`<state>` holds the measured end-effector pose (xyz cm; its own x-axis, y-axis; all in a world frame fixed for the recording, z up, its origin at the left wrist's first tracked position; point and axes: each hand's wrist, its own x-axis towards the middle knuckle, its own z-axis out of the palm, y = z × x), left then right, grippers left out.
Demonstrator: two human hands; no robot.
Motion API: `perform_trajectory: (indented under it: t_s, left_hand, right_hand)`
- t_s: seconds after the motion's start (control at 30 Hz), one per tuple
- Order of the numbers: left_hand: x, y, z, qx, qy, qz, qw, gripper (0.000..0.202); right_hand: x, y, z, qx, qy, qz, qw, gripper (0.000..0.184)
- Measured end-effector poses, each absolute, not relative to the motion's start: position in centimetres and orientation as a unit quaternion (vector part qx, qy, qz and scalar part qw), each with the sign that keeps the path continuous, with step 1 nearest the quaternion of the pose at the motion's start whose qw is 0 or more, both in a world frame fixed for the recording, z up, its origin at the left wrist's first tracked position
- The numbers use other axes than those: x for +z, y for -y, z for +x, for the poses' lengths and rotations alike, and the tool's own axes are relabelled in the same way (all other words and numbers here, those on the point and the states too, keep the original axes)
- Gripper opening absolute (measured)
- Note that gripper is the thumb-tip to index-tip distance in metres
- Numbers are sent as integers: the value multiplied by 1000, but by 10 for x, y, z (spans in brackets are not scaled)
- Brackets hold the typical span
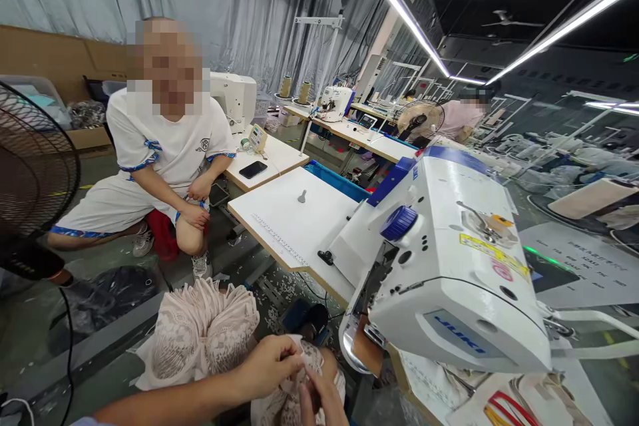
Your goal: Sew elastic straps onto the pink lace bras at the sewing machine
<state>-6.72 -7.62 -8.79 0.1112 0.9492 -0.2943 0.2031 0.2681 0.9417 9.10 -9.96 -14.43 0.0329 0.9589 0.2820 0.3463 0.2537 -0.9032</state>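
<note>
Sewing machine (449,266) just right of lace fabric (200,333), fan (30,173) far left.

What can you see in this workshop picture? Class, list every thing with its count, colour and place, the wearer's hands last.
sewing machine: one, white with a blue knob, right foreground
table: one, white, centre, beside the machine
phone: one, black, on the further table
thread cones: two, beige, at the back
fan: one, black, left edge
seated person: one, white clothes, left of the tables
lace fabric: one bundle, pale pink, bottom centre
left hand: one, pinching the lace fabric
right hand: one, bottom edge, touching the lace fabric
</note>
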Motion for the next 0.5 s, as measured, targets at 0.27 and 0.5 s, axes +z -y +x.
perform_trajectory:
  t_s: [0.27, 0.5]
  left_hand:
    - [-85, 71, -65, 347, -542, 472, 603, 38]
    - [-86, 64, -63, 273, -553, 519, 592, 38]
  right_hand:
    - [-140, 86, 101, 377, 606, -585, 386, 49]
    - [-119, 85, 92, 348, 608, -565, 436, 18]
